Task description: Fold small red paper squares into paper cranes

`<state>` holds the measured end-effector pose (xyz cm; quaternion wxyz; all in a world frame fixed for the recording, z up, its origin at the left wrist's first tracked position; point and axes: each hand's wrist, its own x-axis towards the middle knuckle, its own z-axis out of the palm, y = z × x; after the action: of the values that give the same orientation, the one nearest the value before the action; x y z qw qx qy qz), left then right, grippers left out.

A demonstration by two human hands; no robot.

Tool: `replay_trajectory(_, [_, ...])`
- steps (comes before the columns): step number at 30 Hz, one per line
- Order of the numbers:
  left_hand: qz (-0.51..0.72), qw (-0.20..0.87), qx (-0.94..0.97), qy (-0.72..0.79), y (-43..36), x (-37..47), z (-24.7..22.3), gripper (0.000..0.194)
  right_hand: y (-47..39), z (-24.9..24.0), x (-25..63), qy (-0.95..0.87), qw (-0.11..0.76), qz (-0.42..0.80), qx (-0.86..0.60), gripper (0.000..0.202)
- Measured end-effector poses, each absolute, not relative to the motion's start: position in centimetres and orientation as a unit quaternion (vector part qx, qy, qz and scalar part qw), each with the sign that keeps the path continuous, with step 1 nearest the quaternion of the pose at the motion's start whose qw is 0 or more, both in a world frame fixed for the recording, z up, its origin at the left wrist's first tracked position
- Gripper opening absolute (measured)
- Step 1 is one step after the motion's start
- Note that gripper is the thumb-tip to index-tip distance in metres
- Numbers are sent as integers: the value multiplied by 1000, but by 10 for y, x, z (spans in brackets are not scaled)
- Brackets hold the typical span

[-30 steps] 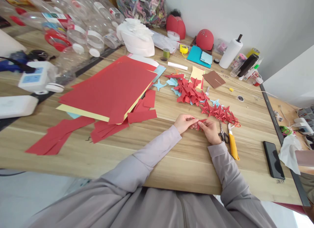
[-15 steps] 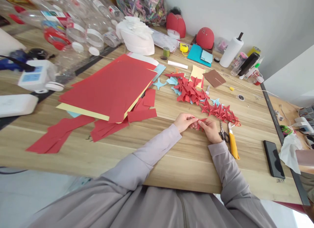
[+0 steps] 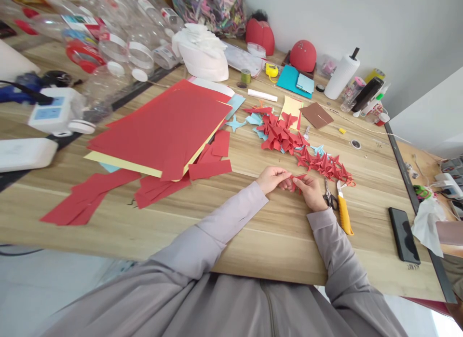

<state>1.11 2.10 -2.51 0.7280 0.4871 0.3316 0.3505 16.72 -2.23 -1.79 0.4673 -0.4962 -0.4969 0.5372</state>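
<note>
My left hand (image 3: 274, 179) and my right hand (image 3: 309, 190) meet over the table, both pinching a small folded piece of red paper (image 3: 298, 176). Fingers cover most of that piece, so its full shape is hidden. Just beyond my hands lies a heap of folded red paper stars (image 3: 280, 133), with a row of more red stars (image 3: 325, 165) trailing to the right. Some light blue folded stars (image 3: 236, 123) lie beside the heap. Close to my right hand are black-handled scissors (image 3: 330, 199) and a utility knife with a yellow handle (image 3: 345, 214).
Large red paper sheets (image 3: 159, 129) and cut red strips (image 3: 83, 197) cover the left side. Plastic bottles (image 3: 119, 42) crowd the back left. A phone (image 3: 403, 234) lies at the right. A white bottle (image 3: 342, 75), tape measure (image 3: 271, 70) and brown paper (image 3: 316, 115) stand or lie farther back.
Almost nothing differs. Both hands keep hold of the red paper in the same place, with only a slight shift of the fingers and of the view.
</note>
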Motion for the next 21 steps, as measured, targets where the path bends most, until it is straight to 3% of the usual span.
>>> replay_trajectory(21, [353, 746, 447, 344, 20, 14, -23, 38, -21, -20, 166, -486, 478, 533, -501, 34])
